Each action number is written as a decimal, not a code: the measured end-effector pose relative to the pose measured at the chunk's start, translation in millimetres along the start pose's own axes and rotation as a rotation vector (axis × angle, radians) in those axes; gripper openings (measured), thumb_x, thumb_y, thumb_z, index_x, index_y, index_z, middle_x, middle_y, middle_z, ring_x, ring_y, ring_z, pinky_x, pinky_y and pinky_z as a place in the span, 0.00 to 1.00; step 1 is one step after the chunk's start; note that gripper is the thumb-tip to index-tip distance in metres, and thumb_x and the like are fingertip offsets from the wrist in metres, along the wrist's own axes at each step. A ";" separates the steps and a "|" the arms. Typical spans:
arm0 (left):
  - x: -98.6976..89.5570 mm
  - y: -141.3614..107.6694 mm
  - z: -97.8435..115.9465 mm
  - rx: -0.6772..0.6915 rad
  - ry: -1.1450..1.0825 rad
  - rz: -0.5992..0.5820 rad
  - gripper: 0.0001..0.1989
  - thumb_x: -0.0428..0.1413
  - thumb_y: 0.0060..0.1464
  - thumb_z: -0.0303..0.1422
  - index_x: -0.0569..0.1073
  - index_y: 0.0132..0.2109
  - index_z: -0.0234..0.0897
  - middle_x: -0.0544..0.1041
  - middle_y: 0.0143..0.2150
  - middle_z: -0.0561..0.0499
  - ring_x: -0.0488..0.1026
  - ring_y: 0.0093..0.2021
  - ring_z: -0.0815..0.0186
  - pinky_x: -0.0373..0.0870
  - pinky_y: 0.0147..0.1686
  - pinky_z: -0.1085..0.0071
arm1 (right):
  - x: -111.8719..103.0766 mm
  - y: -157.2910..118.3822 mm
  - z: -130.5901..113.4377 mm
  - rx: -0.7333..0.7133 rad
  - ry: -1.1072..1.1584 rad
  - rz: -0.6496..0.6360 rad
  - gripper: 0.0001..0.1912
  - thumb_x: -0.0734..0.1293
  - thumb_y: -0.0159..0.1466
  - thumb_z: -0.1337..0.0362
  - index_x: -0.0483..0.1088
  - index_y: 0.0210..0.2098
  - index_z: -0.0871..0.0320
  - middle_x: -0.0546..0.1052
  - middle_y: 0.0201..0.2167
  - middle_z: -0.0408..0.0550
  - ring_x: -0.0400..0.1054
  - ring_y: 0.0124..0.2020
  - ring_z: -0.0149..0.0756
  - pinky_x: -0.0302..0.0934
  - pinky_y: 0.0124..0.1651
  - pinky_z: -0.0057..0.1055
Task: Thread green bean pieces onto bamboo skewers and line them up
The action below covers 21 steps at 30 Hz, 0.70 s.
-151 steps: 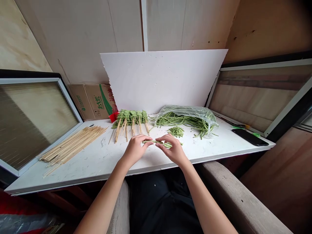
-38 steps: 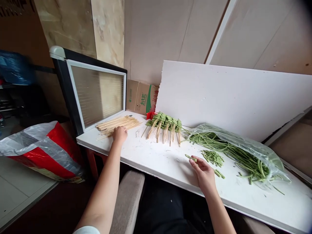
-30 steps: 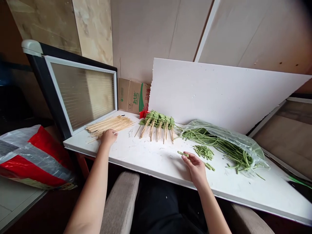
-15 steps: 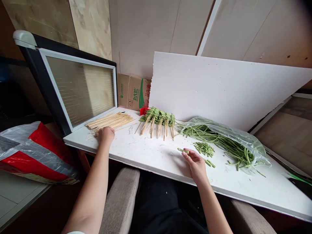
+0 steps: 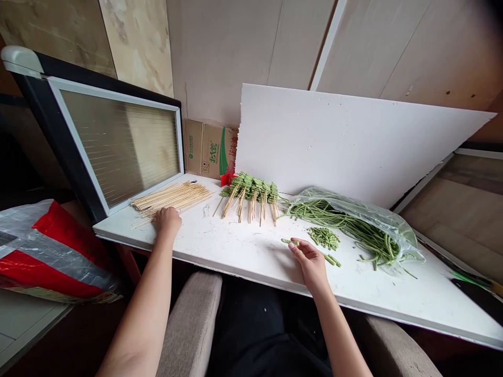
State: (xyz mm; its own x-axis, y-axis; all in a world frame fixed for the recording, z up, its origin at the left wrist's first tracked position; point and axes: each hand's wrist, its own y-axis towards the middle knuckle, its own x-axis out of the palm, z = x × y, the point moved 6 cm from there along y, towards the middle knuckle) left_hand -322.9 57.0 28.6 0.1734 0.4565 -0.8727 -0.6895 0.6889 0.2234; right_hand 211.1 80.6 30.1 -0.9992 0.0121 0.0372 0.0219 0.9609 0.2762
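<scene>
My left hand [image 5: 167,219] rests palm down on the near end of a pile of bare bamboo skewers [image 5: 173,197] at the left of the white tabletop [image 5: 243,251]. Whether it grips a skewer is hidden under the fingers. My right hand [image 5: 310,259] holds a few cut green bean pieces [image 5: 290,242] whose ends stick out to the left of my fingers. Just beyond it lies a small heap of cut bean pieces [image 5: 323,236]. Finished bean skewers [image 5: 251,192] are fanned out at the back.
A clear plastic bag of long green beans [image 5: 353,225] lies at the right. A white board [image 5: 346,141] leans on the wall, a cardboard box [image 5: 208,152] behind it. A glass-fronted cabinet [image 5: 102,141] stands left, a red-and-clear plastic bag [image 5: 51,251] below it.
Five seconds ago both hands held beans together at the centre. Since then my left hand went to the skewer pile and has stayed there; the right hand keeps its beans.
</scene>
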 end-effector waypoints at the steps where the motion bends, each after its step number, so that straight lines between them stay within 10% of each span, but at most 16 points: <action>1: -1.7 -0.4 0.3 -0.022 0.007 0.009 0.16 0.50 0.61 0.25 0.80 0.47 0.26 0.76 0.56 0.22 0.67 0.62 0.33 0.65 0.56 0.40 | -0.1 0.0 0.4 0.000 0.000 -0.004 0.23 0.83 0.52 0.48 0.83 0.41 0.54 0.82 0.39 0.51 0.75 0.40 0.44 0.68 0.45 0.39; 7: -19.0 -1.7 18.9 -0.003 -0.128 0.099 0.16 0.51 0.58 0.21 0.79 0.49 0.31 0.81 0.52 0.28 0.75 0.56 0.39 0.62 0.58 0.39 | 0.0 0.6 3.4 0.021 0.060 -0.017 0.22 0.83 0.53 0.50 0.82 0.42 0.54 0.82 0.39 0.50 0.75 0.40 0.42 0.68 0.45 0.37; 12: -38.0 -10.8 65.5 0.275 -0.350 0.086 0.10 0.54 0.60 0.26 0.79 0.45 0.36 0.85 0.43 0.41 0.80 0.45 0.54 0.72 0.48 0.63 | -9.2 3.3 4.6 -0.011 0.259 0.105 0.19 0.83 0.51 0.52 0.79 0.37 0.53 0.80 0.34 0.45 0.75 0.38 0.40 0.69 0.41 0.34; 21: -40.2 -96.2 173.8 0.649 -0.659 0.047 0.15 0.53 0.63 0.39 0.80 0.45 0.37 0.84 0.37 0.45 0.80 0.37 0.58 0.74 0.40 0.66 | -36.5 9.5 -1.3 0.056 0.462 0.150 0.27 0.81 0.56 0.48 0.78 0.50 0.53 0.85 0.45 0.54 0.79 0.52 0.49 0.72 0.53 0.42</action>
State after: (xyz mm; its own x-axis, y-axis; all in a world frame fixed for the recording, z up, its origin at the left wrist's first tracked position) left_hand -141.3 70.2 117.7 0.6575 0.5830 -0.4772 -0.2120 0.7510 0.6253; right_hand 247.8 88.9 32.7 -0.8658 0.0395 0.4989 0.1503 0.9714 0.1839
